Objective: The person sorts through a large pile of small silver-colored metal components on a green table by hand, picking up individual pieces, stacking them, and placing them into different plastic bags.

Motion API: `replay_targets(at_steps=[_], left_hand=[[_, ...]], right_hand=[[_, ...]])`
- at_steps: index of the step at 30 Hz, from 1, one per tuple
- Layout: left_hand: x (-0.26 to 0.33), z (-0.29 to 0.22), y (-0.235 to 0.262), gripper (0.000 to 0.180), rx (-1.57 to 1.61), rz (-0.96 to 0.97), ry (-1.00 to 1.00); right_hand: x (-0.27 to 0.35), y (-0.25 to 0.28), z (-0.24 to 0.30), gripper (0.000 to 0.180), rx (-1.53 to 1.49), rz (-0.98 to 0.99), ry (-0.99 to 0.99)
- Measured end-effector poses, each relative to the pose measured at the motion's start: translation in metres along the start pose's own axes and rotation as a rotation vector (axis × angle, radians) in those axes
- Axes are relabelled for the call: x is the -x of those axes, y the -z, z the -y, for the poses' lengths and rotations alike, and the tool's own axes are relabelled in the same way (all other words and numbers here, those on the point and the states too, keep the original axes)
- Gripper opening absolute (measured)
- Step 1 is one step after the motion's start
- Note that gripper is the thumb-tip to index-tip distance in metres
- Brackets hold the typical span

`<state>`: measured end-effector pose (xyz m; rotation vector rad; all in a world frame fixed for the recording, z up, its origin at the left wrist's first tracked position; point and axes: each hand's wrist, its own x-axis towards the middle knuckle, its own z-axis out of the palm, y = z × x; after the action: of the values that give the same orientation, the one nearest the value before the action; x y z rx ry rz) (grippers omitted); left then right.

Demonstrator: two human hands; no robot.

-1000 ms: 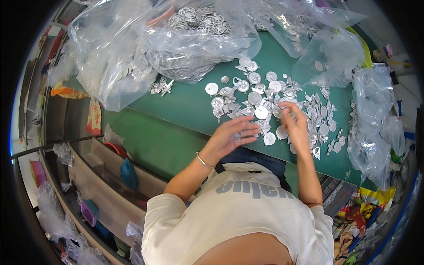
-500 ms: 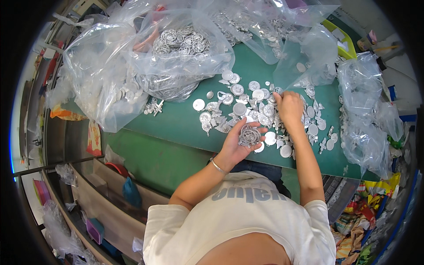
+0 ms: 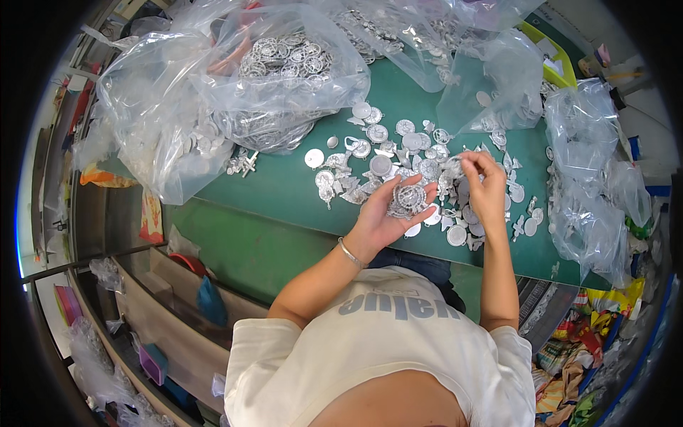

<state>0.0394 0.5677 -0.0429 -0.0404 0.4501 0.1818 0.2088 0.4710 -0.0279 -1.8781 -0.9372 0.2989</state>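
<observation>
My left hand (image 3: 376, 222) is turned palm up and cups several round openwork silver pendants (image 3: 408, 201) in its fingers. To its right, my right hand (image 3: 486, 191) is raised over the loose pile, thumb and fingertips pinched on a small silver metal charm (image 3: 452, 167) whose shape is blurred. Around both hands lie many loose silver charms (image 3: 380, 166): flat discs, round medallions and small odd-shaped figures. They are spread on the green tabletop (image 3: 284, 186). A plain white-silver disc (image 3: 314, 158) rests at the pile's left edge.
A clear plastic bag (image 3: 341, 89) full of openwork rings stands at the back left, beside another bag (image 3: 153, 107). More plastic bags (image 3: 590, 185) lie along the right edge. A yellow-green tray (image 3: 558, 67) sits at the far right. Below left is an open drawer (image 3: 171, 313).
My right hand has lifted from the pile, drawn slightly back and right, and now pinches a charm. My left hand, still holding the pendants, has moved only a little. The view has shifted slightly.
</observation>
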Motion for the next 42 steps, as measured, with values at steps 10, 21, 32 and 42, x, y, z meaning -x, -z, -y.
replay_targets(at_steps=[10, 21, 32, 42], left_hand=[[-0.003, 0.001, 0.009, 0.026, -0.071, 0.048, 0.097], [0.006, -0.214, -0.112, 0.016, -0.517, -0.112, -1.116], [-0.018, -0.250, -0.074, 0.028, -2.304, -0.825, -1.814], [-0.097, -0.056, -0.094, 0.040, -2.141, 0.036, -1.117]], right_hand=[[0.030, -0.014, 0.035, 0.009, -0.022, 0.097, 0.111], [0.036, -0.005, 0.034, 0.011, -0.106, 0.278, 0.041], [0.016, -0.008, 0.012, 0.069, 0.045, -0.136, 0.048], [-0.146, 0.025, -0.071, 0.040, 0.557, -0.526, 0.079]])
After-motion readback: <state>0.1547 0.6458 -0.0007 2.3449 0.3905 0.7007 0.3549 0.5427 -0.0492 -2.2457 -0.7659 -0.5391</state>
